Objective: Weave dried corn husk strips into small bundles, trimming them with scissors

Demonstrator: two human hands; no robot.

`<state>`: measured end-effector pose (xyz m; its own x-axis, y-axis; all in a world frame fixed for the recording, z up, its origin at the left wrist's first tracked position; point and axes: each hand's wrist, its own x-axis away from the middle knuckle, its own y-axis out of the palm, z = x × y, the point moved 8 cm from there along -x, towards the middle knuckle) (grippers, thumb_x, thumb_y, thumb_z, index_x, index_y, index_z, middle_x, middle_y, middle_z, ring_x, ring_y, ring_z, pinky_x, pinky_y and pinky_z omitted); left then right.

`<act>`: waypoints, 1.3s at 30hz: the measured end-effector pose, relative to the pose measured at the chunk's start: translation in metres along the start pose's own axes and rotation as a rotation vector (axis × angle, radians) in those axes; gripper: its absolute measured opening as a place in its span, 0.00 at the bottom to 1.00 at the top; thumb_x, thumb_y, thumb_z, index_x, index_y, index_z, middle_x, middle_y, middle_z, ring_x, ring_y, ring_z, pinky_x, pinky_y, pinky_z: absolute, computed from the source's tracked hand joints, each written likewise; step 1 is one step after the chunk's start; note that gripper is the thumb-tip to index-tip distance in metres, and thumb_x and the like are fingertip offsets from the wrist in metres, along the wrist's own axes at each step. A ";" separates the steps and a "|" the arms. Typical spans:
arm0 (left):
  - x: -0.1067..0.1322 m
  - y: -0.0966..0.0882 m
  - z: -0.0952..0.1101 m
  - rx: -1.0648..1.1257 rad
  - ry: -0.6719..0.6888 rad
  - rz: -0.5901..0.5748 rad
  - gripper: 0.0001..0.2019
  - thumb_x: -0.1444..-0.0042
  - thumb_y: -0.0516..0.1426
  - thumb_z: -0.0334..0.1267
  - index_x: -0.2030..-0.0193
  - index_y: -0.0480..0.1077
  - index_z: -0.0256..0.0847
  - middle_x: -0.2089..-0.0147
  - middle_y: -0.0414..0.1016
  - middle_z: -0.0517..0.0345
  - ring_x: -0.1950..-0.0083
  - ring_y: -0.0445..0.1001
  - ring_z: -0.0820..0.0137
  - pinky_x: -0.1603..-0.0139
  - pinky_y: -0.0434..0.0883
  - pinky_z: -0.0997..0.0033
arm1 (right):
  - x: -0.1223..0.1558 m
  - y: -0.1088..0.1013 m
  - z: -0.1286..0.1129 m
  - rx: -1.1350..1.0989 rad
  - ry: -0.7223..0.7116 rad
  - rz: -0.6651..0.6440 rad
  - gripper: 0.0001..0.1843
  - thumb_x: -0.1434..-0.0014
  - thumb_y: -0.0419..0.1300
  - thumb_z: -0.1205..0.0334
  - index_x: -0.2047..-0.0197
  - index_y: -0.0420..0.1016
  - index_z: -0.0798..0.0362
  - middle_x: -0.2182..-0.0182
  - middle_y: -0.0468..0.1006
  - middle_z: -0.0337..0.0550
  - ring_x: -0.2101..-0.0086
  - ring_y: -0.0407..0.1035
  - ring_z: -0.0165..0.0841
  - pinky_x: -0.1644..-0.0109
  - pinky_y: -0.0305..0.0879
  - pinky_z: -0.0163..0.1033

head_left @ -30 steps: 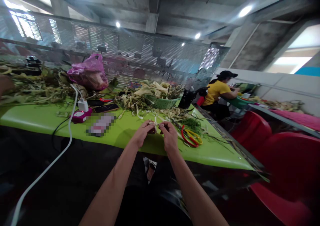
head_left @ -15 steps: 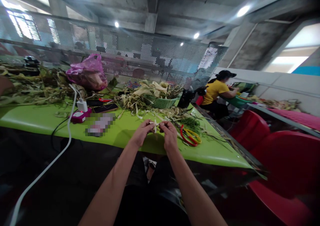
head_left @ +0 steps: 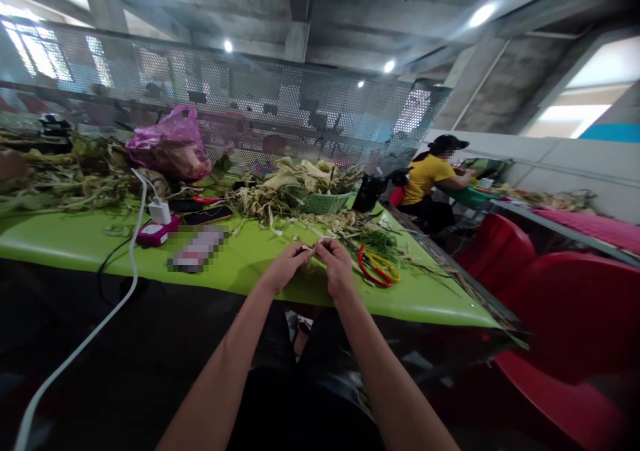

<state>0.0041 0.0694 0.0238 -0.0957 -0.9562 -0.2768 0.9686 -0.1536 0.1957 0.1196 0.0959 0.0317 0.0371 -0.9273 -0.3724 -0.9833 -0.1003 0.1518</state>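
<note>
My left hand (head_left: 287, 264) and my right hand (head_left: 336, 264) meet above the near edge of the green table (head_left: 245, 264). Between their pinched fingertips is a pale strip of dried plant husk (head_left: 309, 248), mostly hidden by the fingers. Both hands are closed on it, thumbs close together. To the right of my right hand lie red-and-yellow-handled scissors (head_left: 376, 268), beside a heap of thin green strands (head_left: 381, 240). Beyond the hands stands a green basket (head_left: 325, 203) piled with dry husks (head_left: 300, 174).
A pink plastic bag (head_left: 170, 146) rests among dried leaves (head_left: 85, 178) at the left. Nearer are a magenta power block (head_left: 157, 232), a white cable (head_left: 131, 264) and a dark phone (head_left: 207, 215). A person in yellow (head_left: 429, 174) sits beyond red chairs (head_left: 565, 304) at the right.
My hands have drawn together, and the fingertips now cover most of the pale husk strip that showed between them. The view has shifted slightly.
</note>
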 end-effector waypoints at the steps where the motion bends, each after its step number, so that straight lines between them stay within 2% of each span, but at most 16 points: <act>1: 0.000 0.001 0.000 -0.009 0.001 -0.009 0.10 0.49 0.59 0.44 0.68 0.72 0.38 0.71 0.67 0.61 0.68 0.62 0.72 0.64 0.59 0.72 | 0.000 -0.001 0.000 0.001 -0.002 0.006 0.12 0.53 0.64 0.53 0.71 0.70 0.52 0.76 0.69 0.35 0.73 0.62 0.29 0.65 0.61 0.36; 10: 0.001 0.013 -0.002 -0.055 0.003 -0.134 0.12 0.50 0.60 0.45 0.66 0.73 0.38 0.68 0.71 0.59 0.66 0.65 0.70 0.61 0.61 0.71 | 0.001 -0.011 0.003 -0.016 -0.024 0.096 0.09 0.51 0.62 0.56 0.72 0.68 0.52 0.77 0.65 0.34 0.75 0.59 0.28 0.67 0.57 0.35; 14: -0.002 0.006 -0.004 -0.101 0.044 -0.072 0.12 0.48 0.58 0.45 0.65 0.73 0.38 0.69 0.71 0.59 0.66 0.65 0.70 0.61 0.62 0.71 | -0.001 -0.010 0.002 -0.017 -0.032 0.089 0.10 0.51 0.63 0.55 0.70 0.69 0.52 0.75 0.67 0.35 0.73 0.60 0.29 0.66 0.59 0.36; 17: -0.005 -0.003 -0.009 -0.108 0.051 0.013 0.12 0.48 0.58 0.45 0.65 0.72 0.38 0.69 0.70 0.59 0.66 0.65 0.70 0.61 0.62 0.71 | -0.001 -0.009 -0.007 0.008 -0.073 0.080 0.14 0.51 0.63 0.55 0.61 0.71 0.50 0.67 0.71 0.38 0.69 0.63 0.30 0.61 0.61 0.37; 19: -0.007 -0.008 -0.014 -0.108 0.039 0.057 0.11 0.49 0.58 0.45 0.65 0.72 0.38 0.69 0.70 0.58 0.66 0.65 0.70 0.61 0.62 0.71 | 0.003 -0.007 -0.018 0.130 -0.147 0.070 0.17 0.50 0.63 0.55 0.56 0.72 0.48 0.60 0.71 0.41 0.63 0.65 0.33 0.57 0.61 0.39; 23: -0.009 -0.012 -0.017 -0.181 0.039 0.099 0.08 0.49 0.57 0.39 0.64 0.71 0.38 0.67 0.71 0.58 0.65 0.65 0.70 0.62 0.63 0.72 | 0.011 0.005 -0.037 0.451 -0.334 -0.005 0.10 0.49 0.64 0.56 0.63 0.76 0.49 0.54 0.69 0.45 0.51 0.62 0.40 0.46 0.57 0.46; 26: -0.007 -0.014 -0.015 -0.322 0.043 0.122 0.06 0.48 0.55 0.37 0.65 0.70 0.37 0.70 0.70 0.59 0.67 0.65 0.71 0.64 0.63 0.72 | 0.012 0.009 -0.039 0.522 -0.399 0.000 0.08 0.50 0.65 0.57 0.67 0.76 0.50 0.57 0.69 0.46 0.51 0.63 0.40 0.44 0.56 0.47; 33: -0.006 -0.008 -0.006 -0.542 0.092 0.101 0.08 0.47 0.54 0.39 0.71 0.68 0.37 0.75 0.65 0.62 0.72 0.61 0.73 0.69 0.60 0.73 | 0.006 0.004 -0.030 0.537 -0.388 0.022 0.06 0.47 0.63 0.59 0.71 0.75 0.52 0.58 0.70 0.47 0.54 0.64 0.39 0.46 0.58 0.48; 39: -0.006 0.003 -0.009 -0.478 0.073 0.016 0.07 0.48 0.54 0.38 0.71 0.71 0.37 0.74 0.69 0.60 0.71 0.64 0.72 0.68 0.61 0.72 | 0.006 -0.001 -0.027 0.472 -0.335 0.026 0.05 0.48 0.63 0.61 0.73 0.74 0.53 0.56 0.69 0.47 0.53 0.63 0.40 0.45 0.56 0.48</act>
<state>0.0095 0.0764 0.0179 -0.0805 -0.9349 -0.3456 0.9685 0.0086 -0.2488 0.1258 0.0804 0.0541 0.0287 -0.7549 -0.6552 -0.9588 0.1645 -0.2316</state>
